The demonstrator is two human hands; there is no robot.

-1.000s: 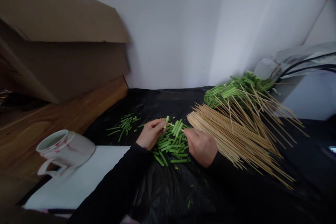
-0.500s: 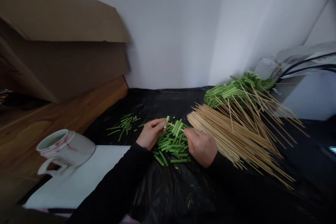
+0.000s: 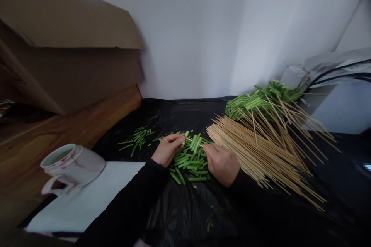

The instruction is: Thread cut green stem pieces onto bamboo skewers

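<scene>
So both hands are pretty much closed in a pinch here. The left hand (image 3: 168,149) has its thumb and fingers nipped on a short green piece (image 3: 186,135) near one end of a thin wooden skewer (image 3: 189,139). The right hand (image 3: 222,164) is curled up tighter, fingertips closed on the skewer toward the other end. Between them, a little row of green stem pieces (image 3: 196,142) sits side by side across the skewer, right above a messy cut-stem pile (image 3: 182,160).

Surface-wise, it's a black plastic sheet (image 3: 179,114) spread out under the stems, with a smaller scatter of thin stems (image 3: 139,137) off to the left. On the right there's a big fan of loose skewers (image 3: 255,146), and some of them lie over a chunky bundle of green stems (image 3: 249,102) near the wall (image 3: 188,34).

Over on the left, a white mug (image 3: 84,164) with reddish streaks is on a flat white sheet (image 3: 87,200), and an open-flapped cardboard box (image 3: 95,65) is on the wooden tabletop (image 3: 116,110). Far right has black cables (image 3: 333,73) and some crinkly clear plastic (image 3: 321,61) by a pale boxy thing (image 3: 344,104), but it's too blurry to say what that is.
</scene>
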